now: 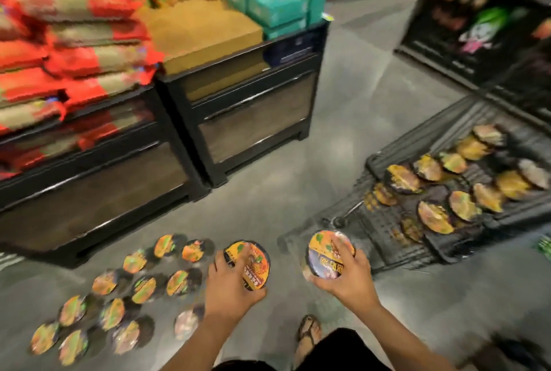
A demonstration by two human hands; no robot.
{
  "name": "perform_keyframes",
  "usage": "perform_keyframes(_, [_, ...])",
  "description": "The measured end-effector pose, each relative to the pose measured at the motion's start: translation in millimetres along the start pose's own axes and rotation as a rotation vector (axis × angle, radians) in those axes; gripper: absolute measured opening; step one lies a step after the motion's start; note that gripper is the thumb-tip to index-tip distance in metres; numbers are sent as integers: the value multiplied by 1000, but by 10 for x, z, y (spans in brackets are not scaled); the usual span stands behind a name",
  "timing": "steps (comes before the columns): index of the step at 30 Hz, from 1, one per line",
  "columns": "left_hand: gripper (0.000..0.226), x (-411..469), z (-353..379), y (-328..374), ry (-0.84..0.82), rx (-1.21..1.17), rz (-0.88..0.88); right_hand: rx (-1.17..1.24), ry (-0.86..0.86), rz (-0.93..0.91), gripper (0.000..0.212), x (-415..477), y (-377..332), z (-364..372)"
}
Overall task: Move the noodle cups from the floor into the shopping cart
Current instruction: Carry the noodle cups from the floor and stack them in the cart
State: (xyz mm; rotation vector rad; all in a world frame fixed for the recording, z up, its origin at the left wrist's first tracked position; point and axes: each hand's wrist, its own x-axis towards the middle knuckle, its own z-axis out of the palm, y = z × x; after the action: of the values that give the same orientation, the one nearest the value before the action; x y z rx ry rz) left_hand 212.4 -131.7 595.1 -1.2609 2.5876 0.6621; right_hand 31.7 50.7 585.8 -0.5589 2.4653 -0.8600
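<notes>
Cups: I've got one in each hand, mid-carry btwn the floor batch and the cart. Left hand (pixel 229 284) is clamped over the left cup (pixel 253 260) from above, fingers curled across the lid, thumb on the near rim. Right hand (pixel 348 278) has the right cup (pixel 328 254) the same way, fingers spread on the lid, cup tipped a bit toward me. Both look clear of the floor (pixel 298 162), tho blur makes that a judgement. The floor cups (pixel 143 284) sit in loose rows near left, in front of the shelf unit (pixel 238 114), so plenty to go. The cart (pixel 375 159) is right and a bit farther, w/ the cart cups (pixel 465 203) already across its bottom, so roughly halfway thru I'd say. Step in hand: transport. Next move needs both hands swung right and over the cart's near rim, then lowered into a bare patch of mesh, prob. the near left corner, and let go w/o knocking the ones already there. My sandalled foot (pixel 310 332) is near, just below the right cup, so I may need a step toward the cart first.
</notes>
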Motion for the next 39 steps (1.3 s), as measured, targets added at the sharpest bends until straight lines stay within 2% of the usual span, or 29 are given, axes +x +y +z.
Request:
perform_keyframes(5, [101, 554, -67, 1056, -22, 3, 159, 170, 200, 57, 112, 437, 241, -802])
perform_keyframes(7, [101, 780, -161, 1384, -4, -19, 246, 268, 215, 86, 107, 594, 254, -1045])
perform_keyframes(10, [101, 1170, -331, 1814, 29, -11, 350, 305, 264, 122, 104, 909, 315, -1296])
perform_keyframes(14, [102, 1789, -470, 2364, 21, -37, 485, 317, 431, 222, 112, 1369, 421, -1477])
perform_keyframes(16, [103, 2124, -514, 2651, 13, -65, 579, 349, 514, 271, 109, 1597, 490, -1543])
perform_keyframes(21, [100, 2905, -611, 3359, -36, 25, 840, 263, 693, 475, 100, 2065, 474, -1731])
perform_keyframes(30, [98, 3578, -574, 4372, -295, 135, 1220, 271, 975, 910, 103, 2481, 390, -1809])
perform_keyframes(34, [100, 3574, -332, 4726, -360, 124, 1311, 299, 990, 1027, 105, 2472, 473, -1781])
perform_keyframes(39, [101, 3548, -76, 5213, -425, 216, 1335, 363, 996, 1099, 103, 2487, 844, -1981])
